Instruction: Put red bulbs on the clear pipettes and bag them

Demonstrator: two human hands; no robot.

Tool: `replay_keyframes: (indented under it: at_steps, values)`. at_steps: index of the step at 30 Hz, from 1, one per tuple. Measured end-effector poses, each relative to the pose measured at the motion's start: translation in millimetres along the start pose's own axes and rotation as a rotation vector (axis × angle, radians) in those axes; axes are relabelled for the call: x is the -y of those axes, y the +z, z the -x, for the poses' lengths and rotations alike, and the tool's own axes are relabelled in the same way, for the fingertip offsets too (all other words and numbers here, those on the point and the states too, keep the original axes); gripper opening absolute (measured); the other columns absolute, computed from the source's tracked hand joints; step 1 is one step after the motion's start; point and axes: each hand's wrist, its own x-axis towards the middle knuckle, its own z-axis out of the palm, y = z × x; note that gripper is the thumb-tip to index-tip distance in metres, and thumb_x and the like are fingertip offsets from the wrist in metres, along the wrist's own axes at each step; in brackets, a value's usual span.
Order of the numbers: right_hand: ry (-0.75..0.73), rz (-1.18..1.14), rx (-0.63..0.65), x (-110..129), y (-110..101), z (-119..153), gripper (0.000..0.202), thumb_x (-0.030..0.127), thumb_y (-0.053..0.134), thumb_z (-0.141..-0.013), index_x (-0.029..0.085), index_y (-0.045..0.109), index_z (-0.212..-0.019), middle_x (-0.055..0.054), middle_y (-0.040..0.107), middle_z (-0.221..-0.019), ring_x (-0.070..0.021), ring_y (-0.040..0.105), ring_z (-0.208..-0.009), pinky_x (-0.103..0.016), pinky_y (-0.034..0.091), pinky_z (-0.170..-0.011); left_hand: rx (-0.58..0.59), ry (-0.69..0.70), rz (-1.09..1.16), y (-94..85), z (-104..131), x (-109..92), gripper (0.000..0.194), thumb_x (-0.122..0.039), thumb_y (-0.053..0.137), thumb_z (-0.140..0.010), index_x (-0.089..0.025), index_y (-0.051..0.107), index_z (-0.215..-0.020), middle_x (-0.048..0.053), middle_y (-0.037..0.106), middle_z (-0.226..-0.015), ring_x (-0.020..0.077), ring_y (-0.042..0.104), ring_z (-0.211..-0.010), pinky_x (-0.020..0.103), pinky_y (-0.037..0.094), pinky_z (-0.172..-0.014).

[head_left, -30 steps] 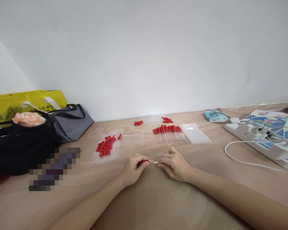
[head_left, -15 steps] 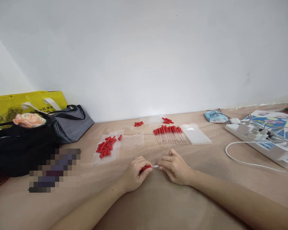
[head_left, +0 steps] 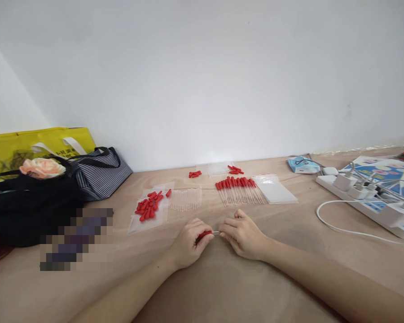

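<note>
Your left grip (head_left: 190, 243) pinches a red bulb (head_left: 206, 234) between thumb and forefinger, and your right grip (head_left: 241, 236) has its fingertips pressed on a clear tube (head_left: 216, 233) that bridges the narrow gap between your hands. In the last half second your right fingertips have come closer to the left ones, so a shorter stretch of tube shows; that suggests you are pushing bulb and tube together, though how far the tube sits inside cannot be told (your fingers cover most of both). What does show of the bulb is a plain red strip under your thumb, with the tube thin, pale and lying nearly level across, above the near middle of the desk (head_left: 208, 291). Beyond your left grip, loose red bulbs (head_left: 149, 207) lie heaped on a clear plastic sheet or bag (head_left: 139, 225), just beside a row of bare tubes (head_left: 186, 198); beyond your right grip, red-topped droppers (head_left: 238, 189) lie side by side, bulbs toward the wall (head_left: 202, 80), with a flat plastic bag (head_left: 278, 192) at their right end
</note>
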Motion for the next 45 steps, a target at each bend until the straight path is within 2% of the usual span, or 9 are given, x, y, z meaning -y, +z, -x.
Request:
replay_keyframes:
  at_steps: [4,7,12,16,21,29,35,40,45]
  values:
    - [-0.017,0.073,0.007,0.0,-3.2,-0.1,0.018,0.022,0.040,-0.083,0.018,0.058,-0.079,-0.003,0.055,-0.070,-0.0137,0.044,-0.067,-0.029,0.023,-0.062,-0.013,-0.036,0.020,0.8,0.4,1.7,0.020,-0.029,0.042,-0.084,-0.018,0.058,-0.081,0.003,0.058,-0.072,0.0160,0.051,-0.071,0.029,0.040,-0.071]
    - [0.034,0.105,0.003,-7.7,-1.5,2.1,0.019,0.019,0.040,-0.082,0.017,0.058,-0.078,-0.005,0.055,-0.071,-0.0146,0.046,-0.068,-0.029,0.027,-0.063,-0.114,-0.110,0.002,-0.5,2.8,8.2,0.021,-0.028,0.046,-0.082,-0.020,0.052,-0.101,0.005,0.057,-0.090,0.0170,0.051,-0.083,0.031,0.041,-0.076]
    - [0.440,-0.035,-0.105,-43.8,0.1,-10.0,0.020,0.018,0.038,-0.082,0.015,0.057,-0.083,-0.005,0.058,-0.074,-0.0144,0.053,-0.067,-0.024,0.035,-0.061,-0.326,-0.249,-0.121,-9.6,6.4,28.0,0.027,-0.026,0.051,-0.076,-0.020,0.048,-0.102,0.005,0.054,-0.094,0.0198,0.050,-0.087,0.034,0.041,-0.077]
    - [0.767,0.004,-0.136,-67.6,-0.5,-39.3,0.025,0.020,0.041,-0.079,0.014,0.051,-0.101,-0.006,0.062,-0.078,-0.0171,0.057,-0.072,-0.025,0.037,-0.063,-0.309,-0.278,-0.180,-15.0,7.0,34.1,0.013,-0.026,0.051,-0.076,-0.020,0.055,-0.086,0.004,0.055,-0.087,0.0191,0.051,-0.080,0.032,0.042,-0.070]
    - [0.972,0.106,-0.014,-74.2,8.5,-67.1,0.024,0.022,0.040,-0.079,0.017,0.051,-0.099,-0.009,0.063,-0.087,-0.0225,0.058,-0.083,-0.027,0.037,-0.061,-0.260,-0.218,-0.188,-14.4,7.1,30.8,0.008,-0.023,0.050,-0.077,-0.019,0.057,-0.075,0.003,0.054,-0.080,0.0181,0.051,-0.078,0.032,0.041,-0.071]
    - [0.983,0.159,0.020,-78.3,19.2,-68.1,0.023,0.028,0.040,-0.080,0.017,0.052,-0.096,-0.010,0.062,-0.090,-0.0238,0.059,-0.084,-0.030,0.039,-0.064,-0.222,-0.217,-0.178,-14.3,5.7,30.0,0.011,-0.023,0.049,-0.077,-0.019,0.058,-0.071,0.002,0.054,-0.077,0.0187,0.051,-0.078,0.033,0.040,-0.071]
    - [0.876,0.023,0.018,-55.7,21.5,-82.2,0.022,0.026,0.040,-0.079,0.017,0.057,-0.089,-0.011,0.061,-0.095,-0.0222,0.057,-0.091,-0.030,0.040,-0.072,-0.215,-0.221,-0.205,-13.9,4.7,29.9,0.014,-0.025,0.052,-0.075,-0.018,0.050,-0.062,0.002,0.053,-0.071,0.0176,0.050,-0.073,0.030,0.039,-0.067]
    - [0.921,-0.116,0.098,-39.8,40.9,-109.0,0.021,0.028,0.046,-0.075,0.015,0.062,-0.079,-0.011,0.064,-0.084,-0.0199,0.059,-0.082,-0.026,0.043,-0.067,-0.226,-0.218,-0.243,-9.7,5.2,30.6,0.025,-0.031,0.046,-0.079,-0.017,0.044,-0.058,0.000,0.051,-0.063,0.0162,0.048,-0.065,0.028,0.038,-0.063]
    - [1.039,-0.161,0.131,-38.3,53.6,-128.5,0.032,0.036,0.050,-0.071,0.012,0.061,-0.089,-0.016,0.062,-0.092,-0.0249,0.059,-0.084,-0.031,0.045,-0.065,-0.283,-0.311,-0.383,-38.4,-0.6,47.1,0.013,-0.023,0.041,-0.080,-0.018,0.053,-0.080,0.003,0.059,-0.079,0.0183,0.053,-0.078,0.029,0.038,-0.070]
